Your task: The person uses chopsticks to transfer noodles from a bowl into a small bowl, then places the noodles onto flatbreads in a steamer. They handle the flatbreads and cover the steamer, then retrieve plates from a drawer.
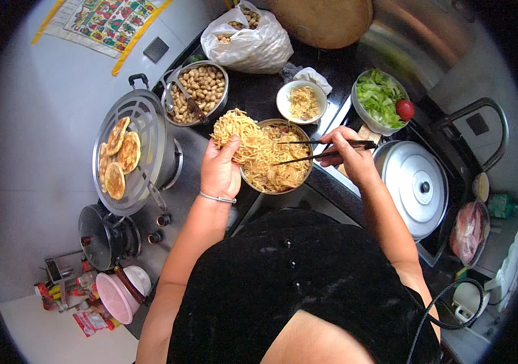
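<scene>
My left hand [220,168], with a bangle on its wrist, is closed on a heap of yellow noodles [234,128]. Whether a bowl lies under that heap is hidden. Right beside it, a round metal pot [277,193] is full of noodles mixed with small pieces. Dark chopsticks [356,145] are gripped in my right hand [351,159], their tips slightly apart over the pot's noodles. Behind the pot stands a white bowl [282,101] with a small portion of noodles.
Left of my hands, flat cakes [128,151] rest on a steamer rack [153,142] over a wok. Peanuts fill a metal bowl [224,100] and a plastic bag [259,51] at the back. To the right are a lettuce bowl [362,115], a lidded pot [413,194] and a faucet [495,121].
</scene>
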`<state>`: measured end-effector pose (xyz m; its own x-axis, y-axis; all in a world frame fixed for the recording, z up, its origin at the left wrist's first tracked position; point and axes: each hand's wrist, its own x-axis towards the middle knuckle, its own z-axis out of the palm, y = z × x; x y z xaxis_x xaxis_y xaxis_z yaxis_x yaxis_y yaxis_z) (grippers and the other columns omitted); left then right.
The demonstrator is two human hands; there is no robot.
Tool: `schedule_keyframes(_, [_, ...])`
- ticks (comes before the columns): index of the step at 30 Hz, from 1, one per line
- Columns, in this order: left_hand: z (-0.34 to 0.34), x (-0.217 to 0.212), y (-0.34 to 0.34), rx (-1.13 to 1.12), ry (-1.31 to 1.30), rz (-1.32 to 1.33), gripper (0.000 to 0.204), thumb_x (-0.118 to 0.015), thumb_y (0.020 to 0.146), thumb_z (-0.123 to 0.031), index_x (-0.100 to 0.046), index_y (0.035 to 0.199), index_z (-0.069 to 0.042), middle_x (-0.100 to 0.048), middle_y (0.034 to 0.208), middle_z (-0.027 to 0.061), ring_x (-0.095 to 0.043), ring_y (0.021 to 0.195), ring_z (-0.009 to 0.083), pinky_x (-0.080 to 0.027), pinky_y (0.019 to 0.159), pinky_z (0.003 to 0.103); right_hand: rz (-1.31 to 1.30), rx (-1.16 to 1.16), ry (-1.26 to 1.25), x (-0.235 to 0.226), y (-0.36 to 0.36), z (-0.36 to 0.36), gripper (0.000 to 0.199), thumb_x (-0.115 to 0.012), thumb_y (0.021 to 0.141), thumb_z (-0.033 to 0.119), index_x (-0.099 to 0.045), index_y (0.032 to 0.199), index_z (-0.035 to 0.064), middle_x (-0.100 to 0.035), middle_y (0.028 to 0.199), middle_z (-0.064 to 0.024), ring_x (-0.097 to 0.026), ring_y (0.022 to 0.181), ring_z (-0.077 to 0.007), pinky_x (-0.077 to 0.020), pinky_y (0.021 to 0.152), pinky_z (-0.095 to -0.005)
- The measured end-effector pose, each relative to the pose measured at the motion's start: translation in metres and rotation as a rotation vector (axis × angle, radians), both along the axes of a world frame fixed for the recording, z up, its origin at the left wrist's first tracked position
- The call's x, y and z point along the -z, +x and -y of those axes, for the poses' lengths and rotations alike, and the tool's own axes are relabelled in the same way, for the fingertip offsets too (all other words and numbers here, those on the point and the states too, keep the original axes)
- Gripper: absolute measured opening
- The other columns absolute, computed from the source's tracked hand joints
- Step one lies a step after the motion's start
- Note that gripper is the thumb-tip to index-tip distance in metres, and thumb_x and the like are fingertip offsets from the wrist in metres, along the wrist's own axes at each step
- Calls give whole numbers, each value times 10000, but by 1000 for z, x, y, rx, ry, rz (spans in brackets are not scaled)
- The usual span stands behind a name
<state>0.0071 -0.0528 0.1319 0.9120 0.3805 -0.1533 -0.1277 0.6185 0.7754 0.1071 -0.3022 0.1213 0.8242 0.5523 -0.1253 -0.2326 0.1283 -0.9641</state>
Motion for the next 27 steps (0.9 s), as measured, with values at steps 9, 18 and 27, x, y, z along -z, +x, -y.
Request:
schedule_keyframes(9, [25,8,9,-5,7,88,360,-545,834,31,-465,1178,-39,-567,1128,98,-552,1049,228,-422,948,383,-136,40,213,20,-20,-33,230,-475,942,232,-519,890,12,-582,898,-106,-635,741,-212,-569,680,-318])
schedule_keyframes(18, [15,2,8,-141,129,111,339,-555,834,17,-474,1160,-31,-579,1098,90,-568,1008,218,-442,914,367,-23,169,52,53,-12,-34,254,-496,932,214,-555,792,11,-592,729,-69,-616,633,-171,-554,588,-297])
schedule_keyframes(27, [-2,-38,2,-215,174,200,393,-546,852,-9,-433,1227,-49,-537,1178,85,-528,1081,226,-423,938,405,35,148,-170,87,-5,-25,260,-526,913,214,-560,755,11,-583,665,-55,-591,581,-131,-510,538,-268])
